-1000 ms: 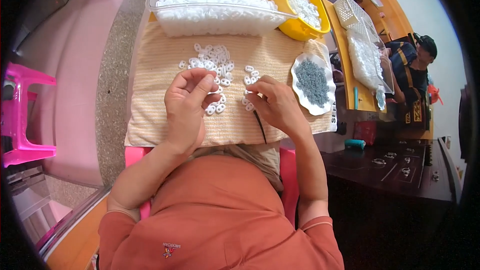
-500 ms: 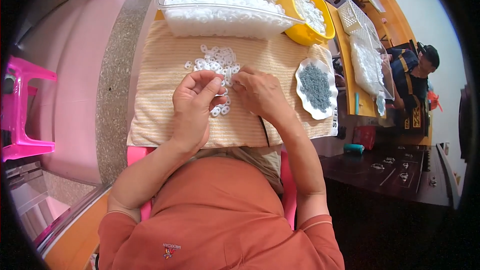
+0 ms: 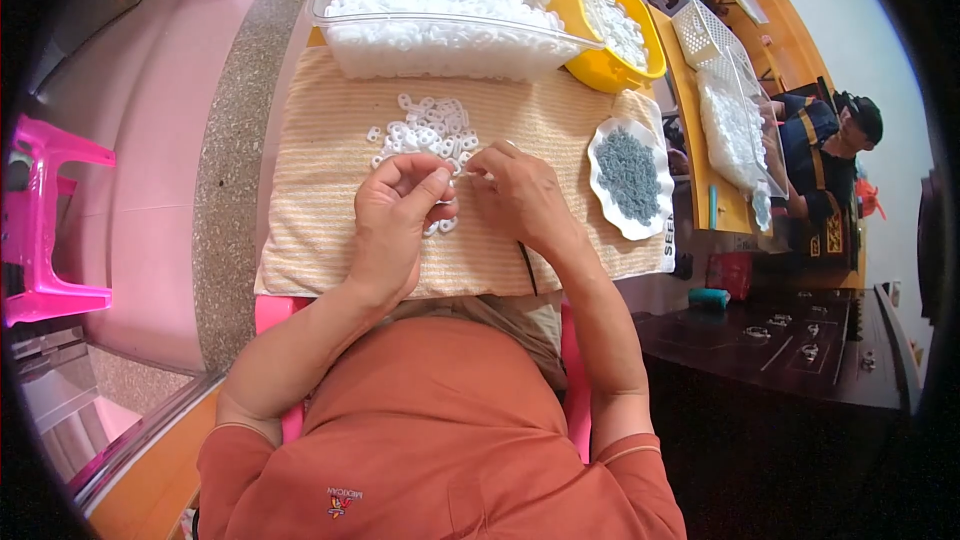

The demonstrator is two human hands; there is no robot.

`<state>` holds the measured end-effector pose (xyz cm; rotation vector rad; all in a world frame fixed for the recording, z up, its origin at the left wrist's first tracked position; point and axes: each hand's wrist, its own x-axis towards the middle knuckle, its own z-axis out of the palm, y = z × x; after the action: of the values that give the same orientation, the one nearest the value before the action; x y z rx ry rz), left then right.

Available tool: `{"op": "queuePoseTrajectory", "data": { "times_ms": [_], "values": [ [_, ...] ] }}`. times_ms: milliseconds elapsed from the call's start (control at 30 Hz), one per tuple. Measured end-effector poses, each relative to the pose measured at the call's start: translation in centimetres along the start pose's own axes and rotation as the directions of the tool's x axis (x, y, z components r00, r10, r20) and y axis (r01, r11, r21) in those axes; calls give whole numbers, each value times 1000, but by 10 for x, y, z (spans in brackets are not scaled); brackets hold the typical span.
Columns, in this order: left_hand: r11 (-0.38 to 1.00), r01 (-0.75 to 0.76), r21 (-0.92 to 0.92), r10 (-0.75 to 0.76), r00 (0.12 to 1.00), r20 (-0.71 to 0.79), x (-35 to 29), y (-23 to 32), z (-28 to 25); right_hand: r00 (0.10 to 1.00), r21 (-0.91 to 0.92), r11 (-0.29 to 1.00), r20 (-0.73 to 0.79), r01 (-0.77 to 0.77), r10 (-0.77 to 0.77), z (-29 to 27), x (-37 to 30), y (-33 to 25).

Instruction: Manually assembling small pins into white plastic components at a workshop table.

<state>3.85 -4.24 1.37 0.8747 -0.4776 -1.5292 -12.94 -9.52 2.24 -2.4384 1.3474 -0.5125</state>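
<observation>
Not much lettering here, tbh. Around 3 o'clock, the towel has bold black capitals along its edge, turned sideways; the end nearest the plate is hard to make out. Down at 7 o'clock, the orange-red shirt has a short line of small dark capitals on it, with a little multicoloured logo just below. Further out at 3 o'clock there are gold marks on something dark, but they're too small to tell if that's writing.
</observation>
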Motion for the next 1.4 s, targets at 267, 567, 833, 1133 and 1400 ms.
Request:
{"op": "queuePoseTrajectory", "data": {
  "times_ms": [267,567,833,1133,1400],
  "values": [
    [993,34,116,-44,995,86,-5,-4,6,964,658,729,-17,-188,265,-13,-25,-25],
    [976,218,18,-217,958,187,-8,-9,4,941,830,524,2,-190,337,-14,-47,-12],
    [995,96,31,-98,992,73,-3,-4,0,967,525,829,-44,-193,252,-22,-52,2],
    [997,74,-32,-72,996,52,0,-3,-2,992,14,1000,128,6,-7,-2,-49,-27],
    [995,95,29,-97,994,58,-2,-4,-1,996,12,1000,94,-7,6,4,-52,-31]
  ]
}}
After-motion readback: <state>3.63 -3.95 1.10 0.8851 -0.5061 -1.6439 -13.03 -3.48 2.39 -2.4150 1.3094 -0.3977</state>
